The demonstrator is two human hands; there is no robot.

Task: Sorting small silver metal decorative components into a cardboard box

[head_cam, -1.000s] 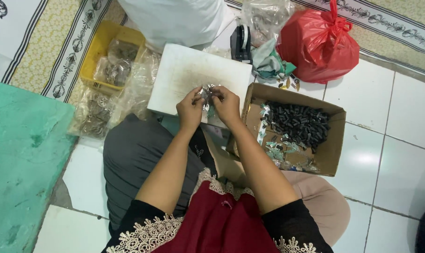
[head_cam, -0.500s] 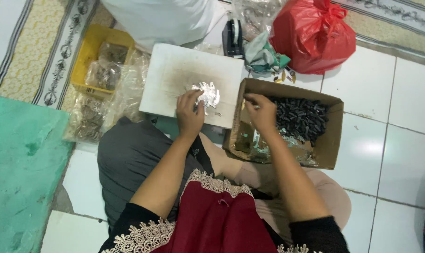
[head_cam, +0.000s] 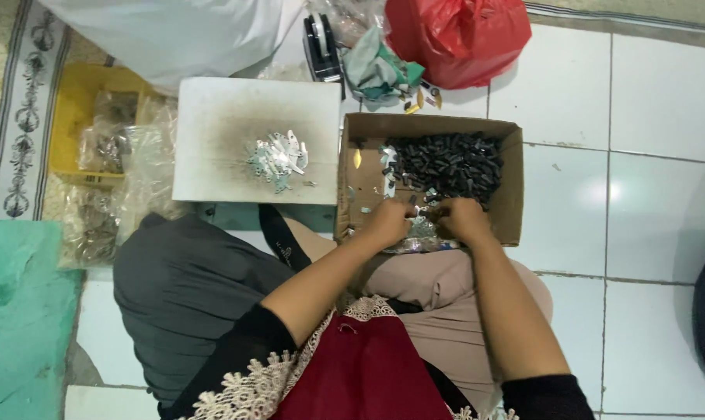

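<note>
Both hands (head_cam: 426, 222) work over white floor tiles (head_cam: 663, 101).

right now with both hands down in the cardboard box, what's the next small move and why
Probably close the fingers on a few small silvery pieces and lift them out. Both the left hand and the right hand rest on the silvery pieces at the near end of the cardboard box, beside the dark pieces. A small silvery pile already lies on the white board.

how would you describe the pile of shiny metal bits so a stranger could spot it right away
Find the white board left of the cardboard box. The pile of shiny metal bits lies on its smudged middle, silvery, unlike the black pieces inside the box.
</note>
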